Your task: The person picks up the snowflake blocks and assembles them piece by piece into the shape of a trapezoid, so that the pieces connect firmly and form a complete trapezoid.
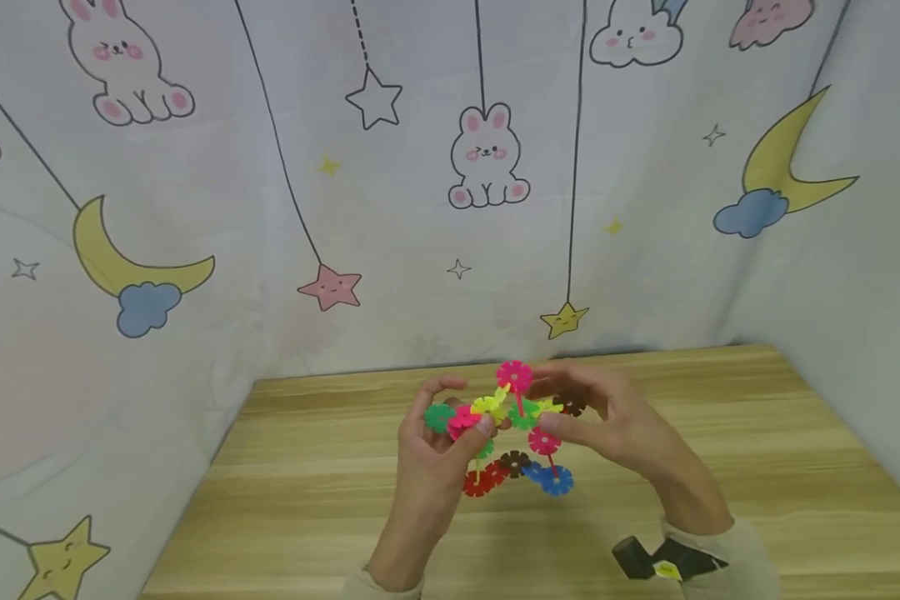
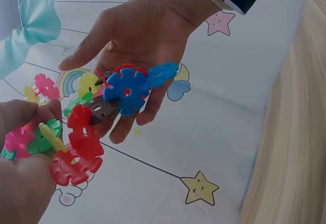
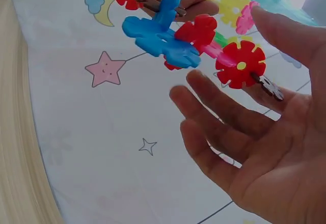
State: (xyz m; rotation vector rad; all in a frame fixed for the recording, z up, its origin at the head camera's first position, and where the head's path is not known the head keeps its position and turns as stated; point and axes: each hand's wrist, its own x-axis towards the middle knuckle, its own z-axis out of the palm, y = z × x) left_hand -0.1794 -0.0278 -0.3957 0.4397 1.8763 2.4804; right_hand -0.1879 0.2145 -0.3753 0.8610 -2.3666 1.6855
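A linked structure of notched plastic snowflake discs [image 1: 557, 487] in several colours is held above the table. My left hand [image 1: 431, 462] pinches it near the yellow disc [image 1: 483, 406] and the pink disc [image 1: 461, 421], thumb on the near side. Around the structure's right side is my right hand [image 1: 630, 425], its thumb close to a yellow piece and a brown disc [image 1: 574, 402]. In the right wrist view the right fingers are loosely extended beneath a red disc [image 3: 229, 58], and no firm grip shows. Blue discs [image 2: 119, 86] hang in front of the right palm in the left wrist view.
Below both hands lies a wood-grain table [image 1: 292, 500]. A white cloth backdrop [image 1: 412, 225] printed with rabbits, stars and moons encloses its back and sides. A dark strapped device [image 1: 682, 560] sits on the right wrist.
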